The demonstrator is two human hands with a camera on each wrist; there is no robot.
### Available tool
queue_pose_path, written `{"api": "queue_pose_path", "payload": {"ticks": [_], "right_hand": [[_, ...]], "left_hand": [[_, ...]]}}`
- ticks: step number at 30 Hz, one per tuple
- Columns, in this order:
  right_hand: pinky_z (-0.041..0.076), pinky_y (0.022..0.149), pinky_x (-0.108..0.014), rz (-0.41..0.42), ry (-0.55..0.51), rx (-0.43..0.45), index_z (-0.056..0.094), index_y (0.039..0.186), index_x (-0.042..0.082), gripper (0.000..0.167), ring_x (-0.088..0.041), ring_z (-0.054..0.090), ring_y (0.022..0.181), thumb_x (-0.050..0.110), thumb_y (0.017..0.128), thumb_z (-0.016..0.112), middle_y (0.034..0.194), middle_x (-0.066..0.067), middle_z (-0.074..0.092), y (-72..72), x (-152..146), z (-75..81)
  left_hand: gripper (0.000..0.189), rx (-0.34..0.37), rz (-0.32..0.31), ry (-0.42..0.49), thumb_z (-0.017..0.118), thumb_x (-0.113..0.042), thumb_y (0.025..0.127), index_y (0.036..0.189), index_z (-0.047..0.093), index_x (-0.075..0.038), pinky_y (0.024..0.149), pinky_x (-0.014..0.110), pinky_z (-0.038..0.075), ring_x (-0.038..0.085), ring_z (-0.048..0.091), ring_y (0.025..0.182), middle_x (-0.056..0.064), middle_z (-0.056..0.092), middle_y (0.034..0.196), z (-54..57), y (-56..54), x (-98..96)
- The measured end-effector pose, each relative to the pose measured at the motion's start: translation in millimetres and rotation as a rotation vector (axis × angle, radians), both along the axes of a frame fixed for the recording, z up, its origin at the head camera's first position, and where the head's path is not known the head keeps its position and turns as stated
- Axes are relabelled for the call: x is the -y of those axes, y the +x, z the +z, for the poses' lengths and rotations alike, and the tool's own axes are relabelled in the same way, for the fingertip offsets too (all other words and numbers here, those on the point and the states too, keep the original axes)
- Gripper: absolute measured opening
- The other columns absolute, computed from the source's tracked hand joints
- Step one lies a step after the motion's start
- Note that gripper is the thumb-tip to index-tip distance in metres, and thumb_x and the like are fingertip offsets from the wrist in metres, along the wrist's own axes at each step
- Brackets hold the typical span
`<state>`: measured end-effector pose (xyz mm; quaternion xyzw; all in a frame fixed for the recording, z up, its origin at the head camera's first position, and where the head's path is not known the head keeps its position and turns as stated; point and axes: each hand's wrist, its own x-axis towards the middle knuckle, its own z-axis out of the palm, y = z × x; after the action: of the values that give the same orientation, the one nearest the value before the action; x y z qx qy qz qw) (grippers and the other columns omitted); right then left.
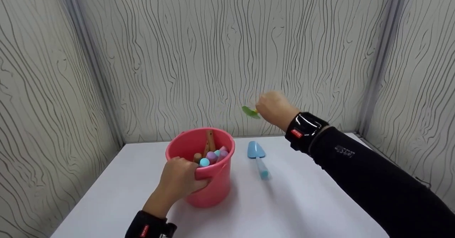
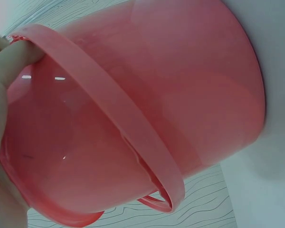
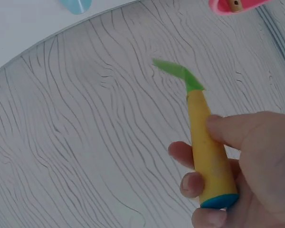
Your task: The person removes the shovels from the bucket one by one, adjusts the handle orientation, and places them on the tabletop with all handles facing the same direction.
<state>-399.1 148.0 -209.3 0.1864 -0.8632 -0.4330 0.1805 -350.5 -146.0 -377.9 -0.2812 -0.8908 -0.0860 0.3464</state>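
Note:
My left hand (image 1: pixel 180 175) grips the near rim of a pink bucket (image 1: pixel 217 188), which stands on the white table. In the left wrist view the thumb passes beneath the bucket's strap handle (image 2: pixel 133 116), lying low across its side. Raised above the table, right of the bucket, my right hand (image 1: pixel 275 107) holds a small hand tool by its yellow handle (image 3: pixel 208 147). The tool has a bent green blade (image 3: pixel 171 69) and a blue butt end; thumb and fingers wrap the handle. Inside the bucket are several rounded purple and teal handle ends (image 1: pixel 204 162), with brown wooden pieces (image 1: pixel 210 141).
A light blue toy shovel (image 1: pixel 256 150) lies on the table (image 1: pixel 316 191) right of the bucket, its clear handle pointing nearer. Wood-patterned panels (image 1: pixel 199 60) close off the back and both sides, with grey posts (image 1: pixel 89 60) at the corners.

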Motion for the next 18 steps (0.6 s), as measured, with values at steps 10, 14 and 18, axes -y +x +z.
{"api": "queue_pose_path", "payload": {"ticks": [10,14,18], "right_hand": [[0.055,0.053,-0.024,0.025,-0.293,0.002,0.067,0.077,-0.003,0.019,-0.015,0.054,0.056,-0.003,0.095,0.071,0.068,-0.009,0.06,-23.4,-52.6,-45.0],[0.059,0.055,-0.03,0.06,-0.385,-0.003,0.068,0.078,-0.006,0.014,-0.021,0.063,0.058,-0.006,0.091,0.074,0.071,-0.013,0.064,-28.8,-69.0,-72.8],[0.061,0.058,-0.033,0.009,-0.381,0.075,0.067,0.078,-0.003,0.016,-0.021,0.064,0.061,-0.003,0.093,0.073,0.073,-0.011,0.062,-34.2,-76.2,-96.4]], "left_hand": [[0.043,0.016,0.0,0.005,0.097,-0.039,0.073,0.062,0.061,-0.018,0.063,0.027,0.058,0.004,0.045,0.048,-0.008,0.054,0.052,0.2,-0.5,0.1],[0.043,0.029,0.001,0.003,0.097,-0.039,0.073,0.062,0.061,-0.018,0.063,0.027,0.058,0.005,0.046,0.048,-0.008,0.053,0.052,0.9,-0.2,-0.7],[0.043,0.034,0.009,-0.005,0.097,-0.04,0.073,0.063,0.061,-0.018,0.064,0.028,0.058,0.006,0.047,0.049,-0.008,0.053,0.053,1.5,0.2,-1.1]]}}
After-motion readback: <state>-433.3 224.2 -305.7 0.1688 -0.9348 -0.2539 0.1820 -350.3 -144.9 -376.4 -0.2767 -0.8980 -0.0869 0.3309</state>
